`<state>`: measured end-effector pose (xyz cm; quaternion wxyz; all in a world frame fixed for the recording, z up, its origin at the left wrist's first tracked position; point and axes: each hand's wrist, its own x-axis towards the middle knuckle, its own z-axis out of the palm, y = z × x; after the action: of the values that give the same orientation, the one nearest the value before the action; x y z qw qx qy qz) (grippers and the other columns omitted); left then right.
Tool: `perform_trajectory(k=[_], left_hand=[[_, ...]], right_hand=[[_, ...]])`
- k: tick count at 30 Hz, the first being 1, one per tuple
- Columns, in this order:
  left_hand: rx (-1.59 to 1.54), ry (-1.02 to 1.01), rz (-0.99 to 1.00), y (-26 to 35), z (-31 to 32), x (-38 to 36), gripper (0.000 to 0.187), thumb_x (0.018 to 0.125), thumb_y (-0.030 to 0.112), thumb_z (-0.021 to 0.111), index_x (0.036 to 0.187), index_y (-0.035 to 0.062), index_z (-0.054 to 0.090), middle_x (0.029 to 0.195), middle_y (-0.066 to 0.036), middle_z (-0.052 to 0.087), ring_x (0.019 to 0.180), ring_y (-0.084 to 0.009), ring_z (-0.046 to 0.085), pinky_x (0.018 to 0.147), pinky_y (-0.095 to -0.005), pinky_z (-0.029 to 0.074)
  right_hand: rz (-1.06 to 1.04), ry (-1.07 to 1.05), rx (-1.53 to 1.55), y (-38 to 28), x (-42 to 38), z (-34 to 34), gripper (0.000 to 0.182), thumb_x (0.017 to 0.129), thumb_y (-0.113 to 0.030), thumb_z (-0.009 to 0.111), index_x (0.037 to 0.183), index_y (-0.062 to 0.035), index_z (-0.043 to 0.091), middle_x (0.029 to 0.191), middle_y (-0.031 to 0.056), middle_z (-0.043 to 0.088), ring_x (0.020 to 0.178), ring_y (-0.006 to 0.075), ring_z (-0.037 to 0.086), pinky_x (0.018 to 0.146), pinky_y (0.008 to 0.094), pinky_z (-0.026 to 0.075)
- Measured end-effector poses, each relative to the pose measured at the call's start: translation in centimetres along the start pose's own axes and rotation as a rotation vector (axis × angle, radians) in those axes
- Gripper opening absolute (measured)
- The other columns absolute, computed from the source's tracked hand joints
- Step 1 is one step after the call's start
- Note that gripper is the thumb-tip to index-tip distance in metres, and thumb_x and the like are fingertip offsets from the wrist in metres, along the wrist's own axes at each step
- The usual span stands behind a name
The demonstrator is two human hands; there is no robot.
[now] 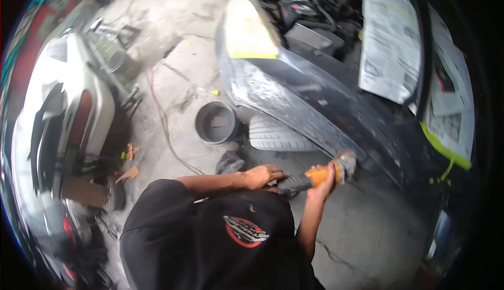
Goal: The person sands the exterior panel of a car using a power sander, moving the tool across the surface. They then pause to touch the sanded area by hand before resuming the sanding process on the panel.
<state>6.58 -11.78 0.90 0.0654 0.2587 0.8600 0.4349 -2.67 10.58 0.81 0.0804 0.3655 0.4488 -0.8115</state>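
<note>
An angle grinder (317, 176) with an orange body and dark rear end lies across the front of my black shirt, held in both hands. My left hand (264, 177) is closed around its dark rear part. Farther forward, my right hand (322, 186) wraps the orange body close to the head. The blurred disc end (346, 161) is right at the lower edge of a car fender (294, 87), where the grey paint is scuffed and patchy white. Below the fender's arch shows a tire (281, 134).
A dark bucket (216, 122) stands on the concrete floor near the tire. A thin hose (167, 127) runs along the floor. Newspaper (391, 43) and yellow tape mask parts of the car, including the headlight (249, 27). To the left is a white car bumper (97, 109).
</note>
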Motion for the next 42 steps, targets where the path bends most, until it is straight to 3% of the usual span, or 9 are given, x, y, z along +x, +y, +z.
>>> perform_trajectory(k=[7, 12, 16, 19, 24, 31, 37, 39, 42], left_hand=[[0.082, -0.018, 0.09, -1.2, 1.3, 0.4, 0.077, 0.075, 0.02, 0.079, 0.142, -0.002, 0.048, 0.1, -0.016, 0.063, 0.091, -0.0344, 0.062, 0.084, -0.0422, 0.051], [0.019, -0.187, 0.028, -1.7, 1.8, 0.4, 0.073, 0.078, 0.02, 0.082, 0.14, -0.001, 0.049, 0.115, -0.02, 0.065, 0.106, -0.0363, 0.064, 0.094, -0.0431, 0.052], [-0.583, -0.248, -0.371, 0.9, -0.8, 2.4, 0.093, 0.075, 0.024, 0.089, 0.148, -0.0014, 0.037, 0.128, -0.019, 0.062, 0.116, -0.0273, 0.062, 0.103, -0.0399, 0.047], [-0.658, -0.335, -0.478, 1.7, -1.7, 4.7, 0.099, 0.073, 0.024, 0.09, 0.15, -0.002, 0.033, 0.125, -0.017, 0.062, 0.115, -0.0241, 0.06, 0.102, -0.0389, 0.046], [-0.65, -0.149, -0.507, 0.8, 0.7, 6.1, 0.066, 0.073, 0.011, 0.085, 0.128, 0.0006, 0.051, 0.114, -0.01, 0.066, 0.102, -0.0158, 0.064, 0.089, -0.0333, 0.052], [-0.688, -0.264, -0.561, 2.1, 3.3, 10.8, 0.048, 0.074, 0.005, 0.083, 0.116, -0.0018, 0.061, 0.106, -0.007, 0.069, 0.096, -0.0133, 0.065, 0.086, -0.0314, 0.053], [-0.683, -0.113, -0.615, 3.6, 1.7, 8.5, 0.061, 0.072, 0.011, 0.085, 0.124, -0.0026, 0.056, 0.116, -0.012, 0.067, 0.11, -0.0207, 0.065, 0.095, -0.0359, 0.051], [-0.67, -0.144, -0.619, 3.6, 1.6, 8.9, 0.061, 0.072, 0.01, 0.086, 0.123, -0.0026, 0.057, 0.114, -0.012, 0.068, 0.107, -0.0198, 0.065, 0.093, -0.0353, 0.052], [-0.631, -0.236, -0.622, 3.8, 2.5, 11.1, 0.056, 0.072, 0.012, 0.086, 0.119, -0.0034, 0.059, 0.108, -0.011, 0.069, 0.101, -0.0172, 0.065, 0.09, -0.0341, 0.052]], right_hand=[[-0.023, 0.032, 0.063, 1.4, 0.7, -0.6, 0.039, 0.082, -0.029, 0.08, 0.107, -0.0067, 0.06, 0.087, 0.0075, 0.061, 0.079, 0.0222, 0.064, 0.074, 0.0378, 0.056], [-0.15, 0.017, -0.053, -0.4, -2.3, 1.4, 0.033, 0.081, -0.015, 0.08, 0.103, -0.001, 0.061, 0.084, 0.0082, 0.063, 0.071, 0.0184, 0.064, 0.066, 0.0331, 0.057], [-0.127, -0.001, -0.017, 0.2, -2.1, 2.4, 0.026, 0.081, -0.009, 0.079, 0.099, -0.0012, 0.063, 0.08, 0.0066, 0.065, 0.062, 0.0167, 0.063, 0.056, 0.0315, 0.053], [-0.09, -0.04, -0.07, 1.8, -1.6, 3.1, 0.03, 0.08, -0.011, 0.08, 0.102, 0.001, 0.062, 0.083, 0.0071, 0.067, 0.065, 0.0171, 0.065, 0.059, 0.0322, 0.054], [-0.138, -0.128, -0.193, 4.1, -1.9, 4.0, 0.043, 0.076, -0.026, 0.084, 0.102, 0.0016, 0.065, 0.09, 0.0086, 0.07, 0.077, 0.0191, 0.067, 0.07, 0.0362, 0.053], [-0.137, -0.003, -0.063, -0.6, -1.6, 1.4, 0.039, 0.079, -0.024, 0.083, 0.098, 0.0046, 0.066, 0.086, 0.0096, 0.07, 0.072, 0.0205, 0.067, 0.069, 0.035, 0.054], [-0.215, -0.111, -0.272, 2.8, -1.3, 2.7, 0.047, 0.075, -0.027, 0.084, 0.106, 0.0026, 0.064, 0.092, 0.0106, 0.069, 0.081, 0.0212, 0.068, 0.073, 0.0367, 0.054], [-0.278, -0.109, -0.235, 2.2, -1.5, 3.0, 0.032, 0.079, -0.017, 0.082, 0.098, 0.0016, 0.065, 0.083, 0.0076, 0.069, 0.069, 0.0157, 0.067, 0.064, 0.0307, 0.054], [-0.187, -0.027, -0.162, -0.2, -1.2, 1.4, 0.031, 0.079, -0.017, 0.082, 0.097, 0.0017, 0.066, 0.085, 0.0073, 0.069, 0.068, 0.0159, 0.067, 0.064, 0.0306, 0.055]])
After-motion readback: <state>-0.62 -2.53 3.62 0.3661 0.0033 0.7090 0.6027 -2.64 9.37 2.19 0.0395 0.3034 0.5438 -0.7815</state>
